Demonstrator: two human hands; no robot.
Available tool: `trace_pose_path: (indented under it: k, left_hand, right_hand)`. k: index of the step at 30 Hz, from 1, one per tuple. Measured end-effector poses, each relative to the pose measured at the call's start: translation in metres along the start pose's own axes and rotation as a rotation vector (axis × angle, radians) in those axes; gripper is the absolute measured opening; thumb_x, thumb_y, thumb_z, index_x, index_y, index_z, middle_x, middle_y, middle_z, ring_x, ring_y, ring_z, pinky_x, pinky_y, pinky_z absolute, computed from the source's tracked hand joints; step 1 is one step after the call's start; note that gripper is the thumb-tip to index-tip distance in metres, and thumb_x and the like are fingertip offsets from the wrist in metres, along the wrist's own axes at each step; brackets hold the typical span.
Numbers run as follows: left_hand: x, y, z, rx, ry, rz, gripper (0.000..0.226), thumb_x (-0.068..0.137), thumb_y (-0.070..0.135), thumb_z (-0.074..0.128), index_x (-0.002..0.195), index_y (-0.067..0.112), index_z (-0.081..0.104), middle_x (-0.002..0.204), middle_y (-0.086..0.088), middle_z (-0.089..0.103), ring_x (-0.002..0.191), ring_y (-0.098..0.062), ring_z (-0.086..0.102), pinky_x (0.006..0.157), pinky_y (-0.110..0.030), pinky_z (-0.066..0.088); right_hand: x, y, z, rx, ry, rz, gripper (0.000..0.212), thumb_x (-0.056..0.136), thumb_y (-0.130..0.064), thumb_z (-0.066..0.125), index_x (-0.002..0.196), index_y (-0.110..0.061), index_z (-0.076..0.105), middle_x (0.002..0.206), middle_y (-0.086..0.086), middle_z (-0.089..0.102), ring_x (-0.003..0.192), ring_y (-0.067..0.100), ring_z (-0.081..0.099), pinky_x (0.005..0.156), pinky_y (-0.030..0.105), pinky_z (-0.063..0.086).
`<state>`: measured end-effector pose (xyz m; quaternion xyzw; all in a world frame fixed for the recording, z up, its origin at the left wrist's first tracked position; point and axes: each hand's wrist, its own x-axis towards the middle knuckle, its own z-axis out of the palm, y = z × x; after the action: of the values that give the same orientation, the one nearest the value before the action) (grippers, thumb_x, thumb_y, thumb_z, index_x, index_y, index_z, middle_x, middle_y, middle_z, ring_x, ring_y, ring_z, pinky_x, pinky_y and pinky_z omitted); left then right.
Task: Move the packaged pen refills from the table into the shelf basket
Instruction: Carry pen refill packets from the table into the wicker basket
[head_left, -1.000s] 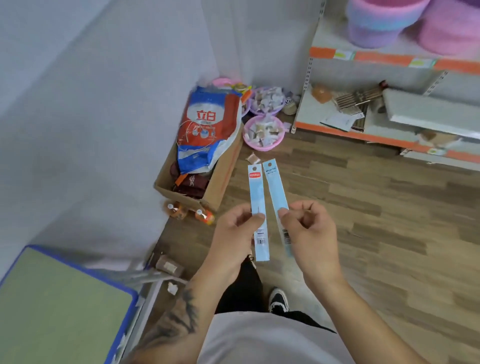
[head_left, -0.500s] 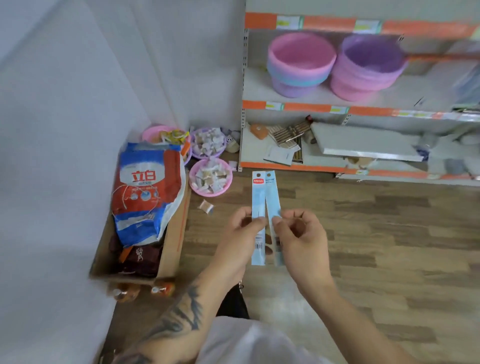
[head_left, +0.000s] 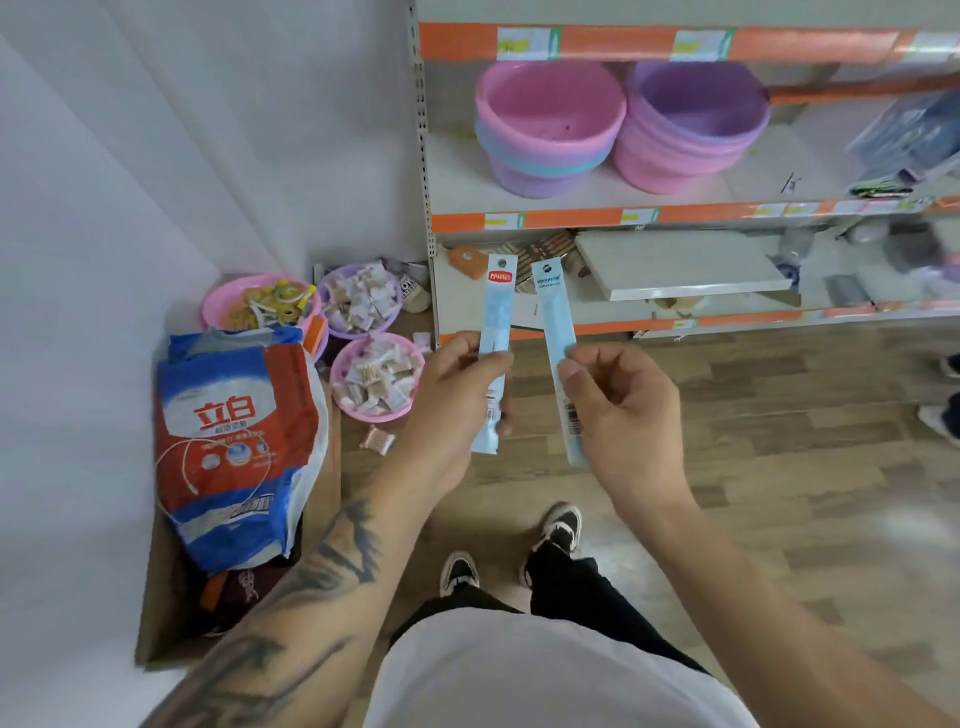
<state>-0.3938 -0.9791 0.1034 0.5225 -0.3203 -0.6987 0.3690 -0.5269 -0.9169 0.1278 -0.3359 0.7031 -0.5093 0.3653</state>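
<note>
I hold two long, light-blue refill packs upright in front of me. My left hand (head_left: 451, 402) pinches the pack with the red label (head_left: 497, 306) near its middle. My right hand (head_left: 621, 415) pinches the second pack (head_left: 553, 306), which tilts a little to the left at its top. The two packs are apart by a small gap. On the shelf ahead stand a stack of pink and purple basins (head_left: 548, 124) and a second purple and pink stack (head_left: 691, 124). No table is in view.
An orange-edged shelf unit (head_left: 571, 221) fills the upper right; its bottom level holds a white board (head_left: 680, 262) and clutter. On the floor at left sit a cardboard box (head_left: 156, 613) with a detergent bag (head_left: 234, 436) and small pink bowls (head_left: 376, 376) of wrapped items. My shoes (head_left: 561, 525) stand on wooden flooring.
The view has swung right and up, from the table corner toward the shelf. The two packs, held side by side before, are now spread apart, and I stand nearer the shelf.
</note>
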Motion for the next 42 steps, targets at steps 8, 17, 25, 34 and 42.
trace_pose_path:
  k: [8, 17, 25, 34, 42]
  left_hand:
    - [0.064, 0.060, 0.048, -0.086, -0.050, 0.066, 0.005, 0.097, 0.009, 0.066, 0.096, 0.006, 0.069, 0.067, -0.003, 0.057, 0.052, -0.024, 0.050, 0.049, -0.030, 0.041]
    - [0.125, 0.137, 0.104, -0.190, -0.091, 0.161, 0.029, 0.088, 0.021, 0.077, 0.109, 0.001, 0.075, 0.100, -0.024, 0.067, 0.092, -0.041, 0.061, 0.085, -0.060, 0.045]
    - [0.182, 0.191, 0.148, -0.150, -0.152, 0.279, 0.021, 0.080, 0.025, 0.079, 0.094, 0.010, 0.077, 0.068, -0.008, 0.055, 0.053, -0.017, 0.047, 0.050, -0.027, 0.036]
    - [0.214, 0.242, 0.174, 0.013, -0.037, 0.515, 0.005, 0.081, 0.017, 0.084, 0.080, 0.015, 0.080, 0.061, -0.005, 0.056, 0.052, -0.019, 0.043, 0.047, -0.026, 0.037]
    - [0.230, 0.296, 0.164, 0.117, 0.075, 0.651, 0.019, 0.086, 0.016, 0.082, 0.081, 0.000, 0.074, 0.058, -0.010, 0.059, 0.052, -0.026, 0.044, 0.044, -0.026, 0.039]
  right_hand:
    - [0.091, -0.039, 0.010, 0.169, -0.012, -0.088, 0.006, 0.098, -0.011, 0.069, 0.103, -0.014, 0.070, 0.081, -0.004, 0.074, 0.072, 0.007, 0.067, 0.065, 0.017, 0.051]
    - [0.204, -0.090, 0.014, 0.256, -0.228, -0.221, 0.008, 0.100, -0.014, 0.066, 0.105, -0.019, 0.068, 0.086, 0.003, 0.074, 0.082, 0.026, 0.069, 0.078, 0.042, 0.057]
    - [0.286, -0.134, -0.001, 0.410, -0.413, -0.245, 0.014, 0.102, -0.015, 0.061, 0.111, -0.007, 0.066, 0.095, 0.009, 0.075, 0.083, 0.024, 0.069, 0.081, 0.049, 0.057]
    - [0.342, -0.182, -0.024, 0.369, -0.573, -0.333, 0.024, 0.098, 0.012, 0.050, 0.108, -0.004, 0.065, 0.085, 0.006, 0.077, 0.071, 0.019, 0.070, 0.066, 0.024, 0.055]
    - [0.378, -0.218, 0.003, 0.224, -0.546, -0.406, 0.019, 0.097, -0.009, 0.066, 0.084, -0.017, 0.077, 0.079, 0.015, 0.072, 0.065, 0.022, 0.057, 0.066, 0.036, 0.050]
